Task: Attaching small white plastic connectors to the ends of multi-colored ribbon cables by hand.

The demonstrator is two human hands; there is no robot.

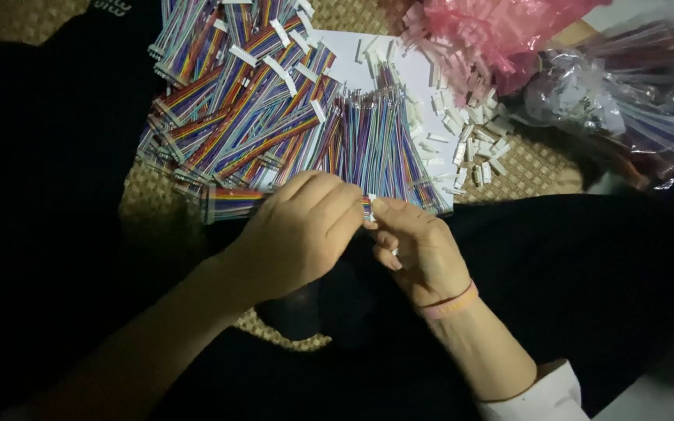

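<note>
Nearest the camera, a white cuff (540, 398) sits on the right forearm, and a pink wristband (448, 302) circles the wrist above it. The right hand (415, 245) has its fingers curled in, thumb and forefinger pinching a small white plug (371, 201) at the fingertips. The left hand (298, 230) meets it from the other side, fingers closed narrow on a striped ribbon wire (232, 201) that runs out to the left from under the palm; the wire's end meets the plug just between the two hands, over a dark lap. Beyond the hands, a fan of loose coloured wires (376, 140) lies on a white sheet (352, 66), which rests on a woven mat (532, 164). To its left is a heap of finished ribbon wires with white ends (235, 93). To the right, small white plugs (470, 140) lie scattered. Farther off are a pink bag (501, 31) holding more plugs and a clear bag (618, 86) of wires.
</note>
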